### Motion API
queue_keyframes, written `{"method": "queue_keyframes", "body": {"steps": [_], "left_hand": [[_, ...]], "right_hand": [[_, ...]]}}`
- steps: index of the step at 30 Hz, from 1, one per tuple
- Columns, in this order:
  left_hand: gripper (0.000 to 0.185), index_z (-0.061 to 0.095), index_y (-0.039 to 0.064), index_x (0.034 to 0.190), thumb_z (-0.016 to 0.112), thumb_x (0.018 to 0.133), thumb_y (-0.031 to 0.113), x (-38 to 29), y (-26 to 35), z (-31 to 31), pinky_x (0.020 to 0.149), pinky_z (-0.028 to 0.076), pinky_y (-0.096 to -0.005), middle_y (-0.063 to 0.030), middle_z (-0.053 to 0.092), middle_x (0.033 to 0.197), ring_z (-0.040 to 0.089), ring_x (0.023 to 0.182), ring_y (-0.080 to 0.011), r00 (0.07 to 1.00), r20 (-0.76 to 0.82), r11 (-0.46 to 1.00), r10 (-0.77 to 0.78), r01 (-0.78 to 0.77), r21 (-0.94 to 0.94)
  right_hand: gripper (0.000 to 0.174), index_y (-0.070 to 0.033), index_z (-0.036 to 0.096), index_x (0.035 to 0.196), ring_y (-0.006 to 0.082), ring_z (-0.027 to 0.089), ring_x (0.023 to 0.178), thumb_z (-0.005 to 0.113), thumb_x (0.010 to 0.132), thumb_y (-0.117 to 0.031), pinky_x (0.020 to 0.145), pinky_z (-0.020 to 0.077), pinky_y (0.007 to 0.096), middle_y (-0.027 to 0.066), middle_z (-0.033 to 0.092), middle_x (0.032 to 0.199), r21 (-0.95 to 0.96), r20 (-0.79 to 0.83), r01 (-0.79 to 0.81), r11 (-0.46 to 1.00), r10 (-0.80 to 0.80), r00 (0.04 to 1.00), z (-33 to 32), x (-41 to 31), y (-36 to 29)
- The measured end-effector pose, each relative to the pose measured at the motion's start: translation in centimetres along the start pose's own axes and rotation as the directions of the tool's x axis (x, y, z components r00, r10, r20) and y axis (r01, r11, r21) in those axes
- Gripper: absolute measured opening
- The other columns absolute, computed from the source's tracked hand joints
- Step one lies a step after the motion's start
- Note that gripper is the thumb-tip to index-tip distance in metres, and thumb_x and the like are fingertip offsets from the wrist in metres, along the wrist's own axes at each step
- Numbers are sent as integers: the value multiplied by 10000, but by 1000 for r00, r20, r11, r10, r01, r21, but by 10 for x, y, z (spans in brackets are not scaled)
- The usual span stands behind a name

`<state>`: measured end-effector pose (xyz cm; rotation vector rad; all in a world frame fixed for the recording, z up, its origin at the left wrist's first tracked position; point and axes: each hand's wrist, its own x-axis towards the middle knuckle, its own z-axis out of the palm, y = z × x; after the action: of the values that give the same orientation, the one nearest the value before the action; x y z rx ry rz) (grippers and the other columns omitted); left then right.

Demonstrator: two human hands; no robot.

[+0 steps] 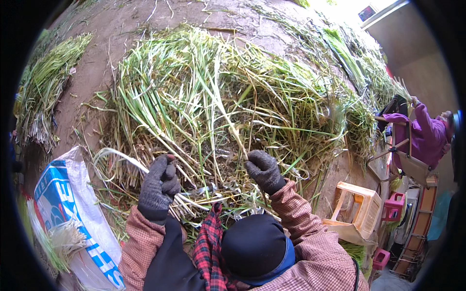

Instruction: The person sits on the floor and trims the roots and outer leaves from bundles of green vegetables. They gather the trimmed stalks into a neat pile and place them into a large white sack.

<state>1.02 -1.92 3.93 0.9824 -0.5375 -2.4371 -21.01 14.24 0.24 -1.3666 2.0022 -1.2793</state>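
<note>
Both my hands wear dark grey knitted gloves. My left hand (160,182) is closed around a pale white stem (125,157), which loops out to the left of the fist. A fingertip pokes through this glove. Just below and right of it lie several cut white stalk ends (185,204); I cannot tell whether the hand touches them. My right hand (264,170) pinches the lower end of a long yellowish-green stalk (227,116), whose leaves reach up over the heap. In front of me spreads a large heap of loose green and dried stalks (291,83).
At left, a white and blue woven sack (98,225) bears printing and a bunch of pale-ended stalks (65,236). More stalks (54,83) lie on the earthen floor. An orange plastic stool (358,211) stands at right. Beyond it, a person in purple (424,134) sits on a chair holding stalks.
</note>
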Motion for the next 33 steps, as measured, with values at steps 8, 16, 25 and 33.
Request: {"method": "queue_keyframes", "body": {"steps": [8, 16, 25, 33], "left_hand": [[207, 493, 62, 940, 401, 894, 241, 24, -28, -15, 344, 243, -203, 34, 448, 614, 286, 353, -43, 979, -49, 976, -199, 203, 79], [174, 458, 105, 757, 539, 826, 242, 32, -39, -25, 322, 221, -243, 6, 450, 556, 271, 319, -64, 955, -174, 958, -239, 261, 118], [145, 481, 84, 852, 555, 815, 204, 19, -40, -9, 326, 298, -214, 4, 462, 558, 362, 353, -72, 963, -156, 955, -221, 247, 166], [83, 559, 55, 778, 579, 786, 135, 20, -46, -10, 348, 326, -185, 2, 510, 567, 428, 383, -68, 973, -195, 935, -122, 179, 305]], "right_hand": [[96, -56, 556, 717, 321, 519, 570, 586, 704, -145, 514, 412, 385, 139, 519, 604, -52, 360, 122, 991, -95, 928, 33, -23, -13], [149, -98, 560, 801, 302, 521, 604, 621, 676, -153, 575, 407, 384, 82, 525, 629, -9, 525, 296, 955, -247, 814, 41, -40, -3], [191, -27, 498, 855, 89, 512, 619, 494, 846, -218, 537, 432, 225, 21, 522, 719, 380, 836, -745, 548, 142, 530, 72, -11, 1], [155, -30, 512, 838, 85, 498, 577, 514, 831, -185, 500, 413, 219, 8, 508, 669, 416, 638, -697, 584, 359, 681, 85, 12, -28]]}}
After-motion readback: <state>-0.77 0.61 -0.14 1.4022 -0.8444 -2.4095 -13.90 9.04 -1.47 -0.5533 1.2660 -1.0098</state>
